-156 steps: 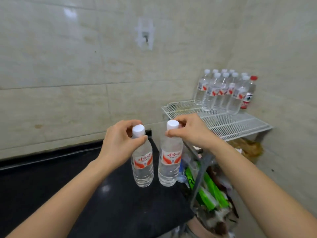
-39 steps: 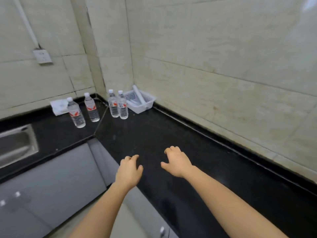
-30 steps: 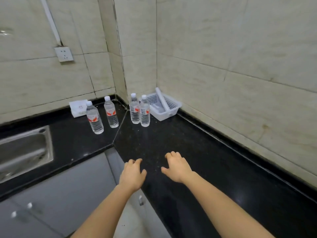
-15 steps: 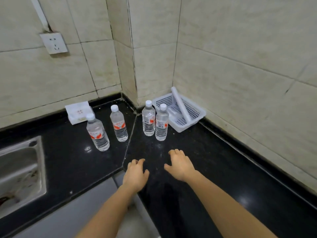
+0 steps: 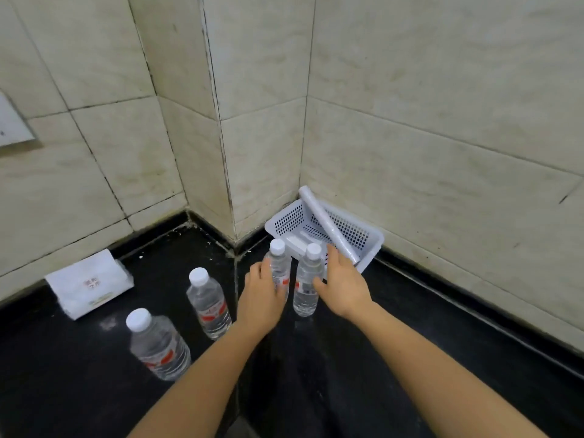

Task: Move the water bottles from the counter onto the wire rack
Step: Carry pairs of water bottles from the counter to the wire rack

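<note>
Our left hand (image 5: 260,295) has its fingers (image 5: 264,269) spread and curling onto the left corner bottle (image 5: 280,269), not yet clamped. Our right hand (image 5: 343,284) is likewise open, thumb at the label of the right corner bottle (image 5: 307,281), fingers reaching round its far side. Both bottles stand upright on the black counter (image 5: 410,327), just in front of the white basket (image 5: 374,241). Two more bottles (image 5: 208,300) (image 5: 158,344) stand apart to our left. The wire rack is out of view.

Handling, our judgement: full, so moderately heavy; thin clear plastic, gives under squeeze, smooth. Best grip is around the body at the red-and-white label. Caps are white, the water clear.
</note>
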